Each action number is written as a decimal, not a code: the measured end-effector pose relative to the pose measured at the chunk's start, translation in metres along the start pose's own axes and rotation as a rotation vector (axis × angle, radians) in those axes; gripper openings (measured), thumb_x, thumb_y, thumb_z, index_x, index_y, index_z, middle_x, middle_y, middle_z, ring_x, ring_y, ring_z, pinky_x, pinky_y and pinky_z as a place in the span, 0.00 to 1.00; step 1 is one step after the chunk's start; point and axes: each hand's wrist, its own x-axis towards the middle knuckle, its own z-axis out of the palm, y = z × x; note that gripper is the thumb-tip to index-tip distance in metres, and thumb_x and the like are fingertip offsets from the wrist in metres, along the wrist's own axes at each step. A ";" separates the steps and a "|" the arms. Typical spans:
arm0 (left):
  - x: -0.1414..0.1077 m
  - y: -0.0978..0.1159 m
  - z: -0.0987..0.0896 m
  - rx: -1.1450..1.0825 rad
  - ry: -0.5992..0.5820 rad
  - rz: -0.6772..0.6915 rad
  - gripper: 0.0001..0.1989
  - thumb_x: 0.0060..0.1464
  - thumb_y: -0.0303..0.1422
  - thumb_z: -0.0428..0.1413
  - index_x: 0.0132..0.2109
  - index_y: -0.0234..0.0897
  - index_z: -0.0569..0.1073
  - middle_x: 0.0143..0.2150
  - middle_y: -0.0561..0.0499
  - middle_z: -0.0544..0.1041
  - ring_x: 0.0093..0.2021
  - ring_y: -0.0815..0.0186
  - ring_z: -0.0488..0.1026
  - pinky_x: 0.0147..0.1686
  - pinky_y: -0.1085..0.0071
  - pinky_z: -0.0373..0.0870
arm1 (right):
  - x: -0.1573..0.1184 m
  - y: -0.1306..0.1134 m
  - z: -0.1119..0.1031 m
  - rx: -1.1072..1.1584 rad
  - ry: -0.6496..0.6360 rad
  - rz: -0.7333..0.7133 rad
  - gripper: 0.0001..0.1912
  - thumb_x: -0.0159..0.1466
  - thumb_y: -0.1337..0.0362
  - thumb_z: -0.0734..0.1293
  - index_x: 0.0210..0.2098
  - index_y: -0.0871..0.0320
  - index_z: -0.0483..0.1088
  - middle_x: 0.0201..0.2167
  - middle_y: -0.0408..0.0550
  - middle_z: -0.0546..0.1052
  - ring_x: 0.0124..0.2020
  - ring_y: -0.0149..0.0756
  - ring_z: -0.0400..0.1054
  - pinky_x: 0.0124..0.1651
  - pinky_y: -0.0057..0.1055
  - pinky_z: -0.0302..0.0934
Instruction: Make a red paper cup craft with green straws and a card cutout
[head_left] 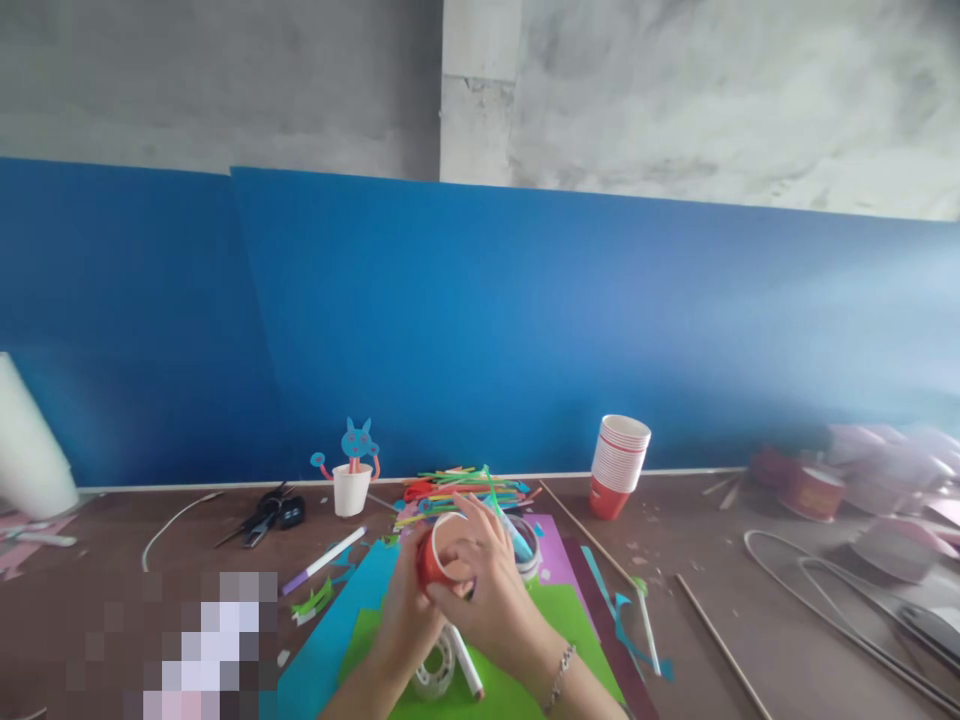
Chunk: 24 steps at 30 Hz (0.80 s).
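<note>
Right hand (pixel 493 577) at red cup (pixel 430 567), fingers part-spread; I can't tell if pinching. Left hand (pixel 407 607) wraps its 9 o'clock side.

At the lower centre of the frame, the left hand (pixel 407 598) and right hand (pixel 496 592) are bare, as are both forearms (pixel 369 685) down to the bottom edge. Around the right wrist (pixel 546 655) sits a slim, silver-coloured bracelet (pixel 559 679) of small chain links.

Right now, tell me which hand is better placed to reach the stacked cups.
Probably the right hand: it is nearer the stacked cups, while the left hand is wrapped around the red cup.
</note>
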 end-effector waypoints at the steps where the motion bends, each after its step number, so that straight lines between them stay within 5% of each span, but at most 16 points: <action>1: -0.001 -0.001 0.000 0.074 0.007 0.025 0.26 0.43 0.27 0.61 0.52 0.38 0.67 0.49 0.43 0.76 0.47 0.54 0.75 0.45 0.58 0.73 | 0.000 0.001 0.002 -0.001 0.010 0.010 0.03 0.51 0.70 0.67 0.26 0.56 0.72 0.63 0.53 0.61 0.66 0.54 0.46 0.62 0.54 0.44; 12: -0.001 -0.027 -0.006 0.550 0.058 0.369 0.24 0.49 0.28 0.56 0.55 0.37 0.65 0.49 0.40 0.74 0.51 0.50 0.72 0.48 0.51 0.70 | 0.001 0.001 0.009 -0.132 0.060 0.040 0.08 0.50 0.76 0.64 0.21 0.57 0.67 0.60 0.57 0.66 0.63 0.52 0.54 0.59 0.51 0.50; 24: -0.004 -0.027 -0.009 0.547 0.031 0.302 0.23 0.49 0.28 0.57 0.53 0.39 0.67 0.51 0.40 0.75 0.54 0.48 0.70 0.52 0.49 0.65 | -0.001 0.007 0.005 -0.101 -0.066 -0.067 0.06 0.54 0.70 0.67 0.22 0.57 0.71 0.63 0.50 0.62 0.65 0.53 0.49 0.61 0.55 0.45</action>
